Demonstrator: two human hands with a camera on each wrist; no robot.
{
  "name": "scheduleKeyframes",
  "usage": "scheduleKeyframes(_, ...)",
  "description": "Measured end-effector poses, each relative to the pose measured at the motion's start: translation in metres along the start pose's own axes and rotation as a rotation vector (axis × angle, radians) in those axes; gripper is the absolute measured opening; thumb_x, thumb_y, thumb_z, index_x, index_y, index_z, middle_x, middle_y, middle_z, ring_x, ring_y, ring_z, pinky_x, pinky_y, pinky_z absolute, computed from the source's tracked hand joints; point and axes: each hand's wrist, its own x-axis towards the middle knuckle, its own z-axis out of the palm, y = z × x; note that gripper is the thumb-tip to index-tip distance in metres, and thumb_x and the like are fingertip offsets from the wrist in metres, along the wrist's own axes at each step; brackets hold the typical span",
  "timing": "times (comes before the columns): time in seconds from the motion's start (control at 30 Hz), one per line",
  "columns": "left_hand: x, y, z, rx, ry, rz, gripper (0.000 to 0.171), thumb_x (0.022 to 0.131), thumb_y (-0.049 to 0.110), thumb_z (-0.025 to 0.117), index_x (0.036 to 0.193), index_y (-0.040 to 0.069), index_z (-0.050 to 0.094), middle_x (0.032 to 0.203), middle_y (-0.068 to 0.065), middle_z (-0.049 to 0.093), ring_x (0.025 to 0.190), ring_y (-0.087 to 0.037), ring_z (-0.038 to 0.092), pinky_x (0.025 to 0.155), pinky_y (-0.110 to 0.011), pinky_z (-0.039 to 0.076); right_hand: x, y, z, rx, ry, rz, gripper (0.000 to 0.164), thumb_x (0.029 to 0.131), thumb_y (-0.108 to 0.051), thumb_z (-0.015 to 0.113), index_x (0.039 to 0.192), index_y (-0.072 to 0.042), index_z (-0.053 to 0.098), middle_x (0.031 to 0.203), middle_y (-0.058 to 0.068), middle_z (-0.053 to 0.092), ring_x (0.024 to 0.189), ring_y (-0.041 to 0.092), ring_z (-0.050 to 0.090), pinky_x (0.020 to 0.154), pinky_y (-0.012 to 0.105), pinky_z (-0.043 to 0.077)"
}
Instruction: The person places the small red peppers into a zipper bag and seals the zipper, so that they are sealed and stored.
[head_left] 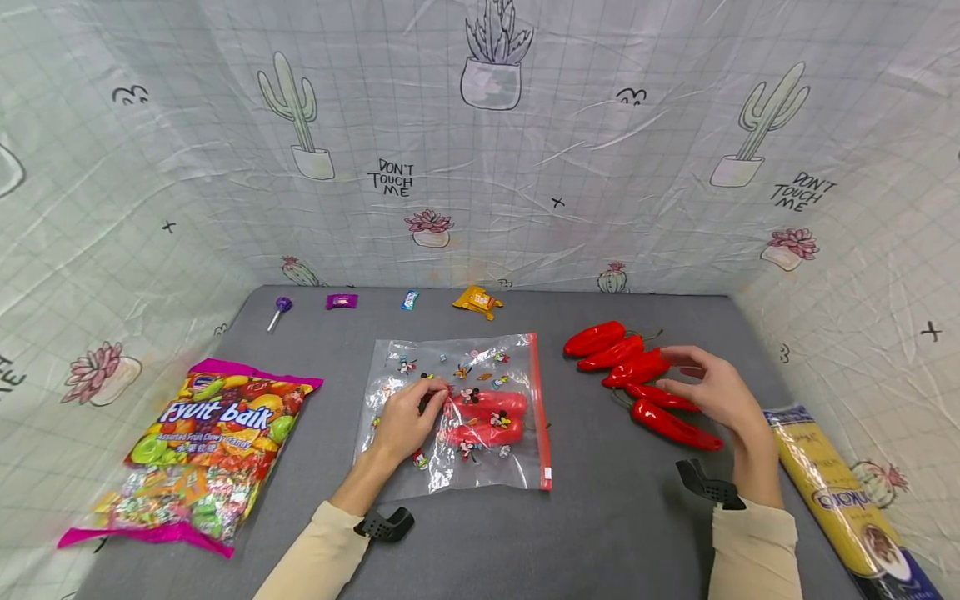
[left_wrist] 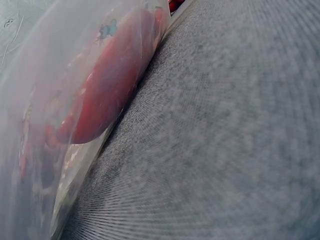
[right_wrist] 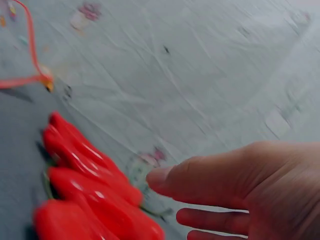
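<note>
We see the left hand point(head_left: 405, 423) pinching a clear cartoon-print zip bag point(head_left: 545, 417) of red peppers point(head_left: 487, 432) at frame center; the right hand point(head_left: 712, 390), thumb and fingers apart, hangs beside five loose red chili peppers point(head_left: 630, 371), right of center on the gray desk point(head_left: 600, 525).

a candy bag point(head_left: 217, 425) lies left, a yellow packet point(head_left: 836, 492) right, a lollipop point(head_left: 282, 305) and wrapped sweets point(head_left: 342, 301) behind.

Glossy peppers point(head_left: 633, 370), shiny plastic bag point(head_left: 491, 473), matt tabletop point(head_left: 592, 525)
</note>
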Motion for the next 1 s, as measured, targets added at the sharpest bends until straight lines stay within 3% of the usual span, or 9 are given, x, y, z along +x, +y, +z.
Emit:
scheduleKeyframes(0.27,0.001,0.000,-0.001,0.001,-0.020,-0.018,0.009,0.089,0.018,0.065,0.095,0.013,0.067,0.096,-0.001,0.071,0.090,-0.015,0.068,0.079,-0.032,0.055,-0.012,0.024,-0.023,-0.050,-0.030,0.112,0.061,0.086,-0.038,0.067,0.134,-0.007,0.046,0.137,0.023,0.047,0.126,0.046,0.039,0.096,0.061,0.038)
scheduleKeyframes(0.43,0.001,0.001,-0.001,0.004,-0.014,-0.011,0.009,0.088,0.017,0.066,0.095,0.013,0.067,0.095,0.000,0.071,0.089,-0.015,0.068,0.078,-0.032,0.054,-0.015,0.036,-0.028,-0.110,-0.074,0.129,0.057,0.086,-0.026,0.068,0.133,-0.003,0.047,0.135,0.027,0.048,0.124,0.047,0.040,0.094,0.062,0.038)
scheduleKeyframes(0.7,0.000,0.000,0.000,0.012,-0.007,0.002,0.009,0.087,0.016,0.066,0.095,0.013,0.067,0.095,-0.001,0.071,0.088,-0.015,0.068,0.077,-0.033,0.054,-0.011,0.046,-0.026,-0.220,-0.175,0.109,0.055,0.080,-0.022,0.071,0.127,0.000,0.053,0.124,0.027,0.056,0.111,0.043,0.052,0.085,0.055,0.046)
scheduleKeyframes(1.0,-0.001,-0.001,0.000,0.010,-0.010,-0.006,0.009,0.087,0.017,0.067,0.095,0.013,0.067,0.095,0.000,0.071,0.088,-0.014,0.068,0.076,-0.032,0.054,-0.013,0.046,-0.026,-0.218,-0.180,0.169,0.051,0.079,-0.026,0.074,0.123,-0.005,0.058,0.110,0.019,0.065,0.096,0.028,0.059,0.077,0.043,0.049)
